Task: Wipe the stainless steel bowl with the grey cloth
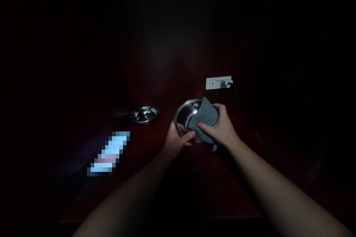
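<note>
My left hand (176, 140) grips the near rim of a steel bowl (185, 114), which is tilted up off the dark red table (222, 189). The thumb lies inside the rim. My right hand (221, 126) is closed on a grey cloth (205, 118) and presses it over the bowl's right edge and into the inside. A corner of the cloth hangs below my right hand. Part of the bowl is hidden by the cloth and my hands.
A second steel bowl (144, 114) rests on the table to the left. A lit, blurred-out screen (108, 153) lies nearer on the left. A white power strip (218, 82) with a plug and dark cable sits behind the bowl. The room is very dark.
</note>
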The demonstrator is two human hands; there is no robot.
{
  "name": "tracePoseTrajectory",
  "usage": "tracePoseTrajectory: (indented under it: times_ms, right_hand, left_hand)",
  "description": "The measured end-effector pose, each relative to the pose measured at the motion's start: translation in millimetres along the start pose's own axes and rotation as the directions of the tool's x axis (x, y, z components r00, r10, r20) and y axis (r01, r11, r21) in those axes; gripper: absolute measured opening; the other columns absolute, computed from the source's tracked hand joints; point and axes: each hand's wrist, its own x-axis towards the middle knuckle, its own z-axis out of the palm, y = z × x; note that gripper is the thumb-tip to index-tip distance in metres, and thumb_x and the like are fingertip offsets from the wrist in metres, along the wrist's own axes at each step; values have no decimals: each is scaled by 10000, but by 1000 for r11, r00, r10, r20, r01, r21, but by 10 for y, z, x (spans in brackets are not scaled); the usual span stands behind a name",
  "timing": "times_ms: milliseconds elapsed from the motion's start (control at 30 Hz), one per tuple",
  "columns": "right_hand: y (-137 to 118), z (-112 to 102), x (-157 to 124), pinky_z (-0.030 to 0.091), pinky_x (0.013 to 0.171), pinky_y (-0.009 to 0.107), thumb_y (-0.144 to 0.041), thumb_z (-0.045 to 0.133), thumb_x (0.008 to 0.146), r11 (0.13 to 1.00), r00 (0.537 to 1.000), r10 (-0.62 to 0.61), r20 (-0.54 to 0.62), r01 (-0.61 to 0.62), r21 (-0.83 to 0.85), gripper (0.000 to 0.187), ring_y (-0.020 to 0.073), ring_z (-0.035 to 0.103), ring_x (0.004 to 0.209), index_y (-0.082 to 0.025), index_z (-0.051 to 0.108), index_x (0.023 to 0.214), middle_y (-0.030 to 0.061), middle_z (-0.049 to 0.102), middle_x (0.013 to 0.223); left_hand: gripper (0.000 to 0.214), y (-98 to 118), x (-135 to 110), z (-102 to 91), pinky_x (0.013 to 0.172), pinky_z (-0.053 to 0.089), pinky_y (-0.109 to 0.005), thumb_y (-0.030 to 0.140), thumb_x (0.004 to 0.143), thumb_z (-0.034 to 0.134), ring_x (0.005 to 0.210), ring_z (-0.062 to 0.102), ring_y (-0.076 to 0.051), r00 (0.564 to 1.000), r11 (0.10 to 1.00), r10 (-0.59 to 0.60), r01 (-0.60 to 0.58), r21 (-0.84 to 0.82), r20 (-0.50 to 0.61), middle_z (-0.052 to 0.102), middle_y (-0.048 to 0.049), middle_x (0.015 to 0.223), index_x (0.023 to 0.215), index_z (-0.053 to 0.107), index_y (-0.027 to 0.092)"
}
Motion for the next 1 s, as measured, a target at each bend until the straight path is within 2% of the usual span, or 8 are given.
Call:
tracePoseTrajectory:
  times_ms: [267, 467, 667, 733, 867, 933, 1000]
  right_hand:
    - [-44, 12, -18, 417, 903, 443, -531, 736, 496, 996, 997, -73, -27, 72, -47, 834, 280, 485, 1052, -191, 393, 1176, 115, 480, 1140]
    - [-8, 6, 2, 413, 910, 460, -541, 744, 467, 994, 995, -99, -6, 99, -46, 874, 289, 480, 1063, -185, 400, 1187, 121, 479, 1144]
    - [-8, -25, 18, 381, 949, 480, -534, 747, 476, 981, 979, -192, 71, 194, -27, 913, 304, 442, 1125, -202, 378, 1243, 123, 464, 1197]
    - [-2, -38, 21, 376, 953, 477, -533, 717, 538, 978, 974, -207, 90, 209, -16, 861, 300, 434, 1133, -200, 373, 1253, 122, 461, 1209]
    - [42, -31, 29, 374, 949, 441, -466, 493, 797, 984, 983, -177, 44, 176, 24, 502, 253, 457, 1101, -201, 414, 1216, 105, 491, 1174]
    - [68, -16, 31, 374, 946, 426, -434, 428, 843, 989, 990, -144, 5, 144, 34, 408, 239, 473, 1079, -209, 441, 1182, 94, 510, 1146]
    - [89, -5, 30, 384, 931, 419, -436, 423, 847, 994, 994, -106, -11, 106, 38, 390, 238, 487, 1061, -209, 448, 1164, 89, 522, 1131]
  left_hand:
    - [651, -36, 11, -36, 528, 547, -286, 376, 599, 726, 793, 621, -182, 997, 997, 73, -73, 18, 16, 540, -44, 1008, 1106, 349, 217]
    - [604, 6, -10, -36, 567, 548, -307, 396, 641, 691, 835, 617, -205, 997, 998, 55, -54, -18, 50, 544, -55, 1010, 1114, 364, 211]
    - [555, 35, -3, -14, 552, 541, -310, 372, 638, 692, 733, 620, -183, 1000, 998, 8, -8, -57, -15, 571, -28, 893, 1087, 412, 203]
    - [539, 40, 0, -6, 546, 542, -313, 360, 636, 691, 716, 619, -179, 1000, 999, -6, 5, -45, -26, 568, -23, 880, 1076, 423, 200]
    - [516, 36, -7, 6, 535, 546, -304, 336, 646, 684, 721, 617, -171, 1000, 1000, -18, 18, -16, -10, 546, -13, 885, 1067, 412, 213]
    - [512, 34, -17, 12, 535, 547, -295, 314, 647, 685, 728, 619, -168, 1000, 999, -31, 31, -18, -2, 539, -9, 888, 1065, 403, 219]
    - [514, 40, -27, 19, 550, 550, -293, 296, 645, 688, 741, 624, -166, 999, 998, -48, 49, -36, 18, 540, -10, 904, 1065, 400, 223]
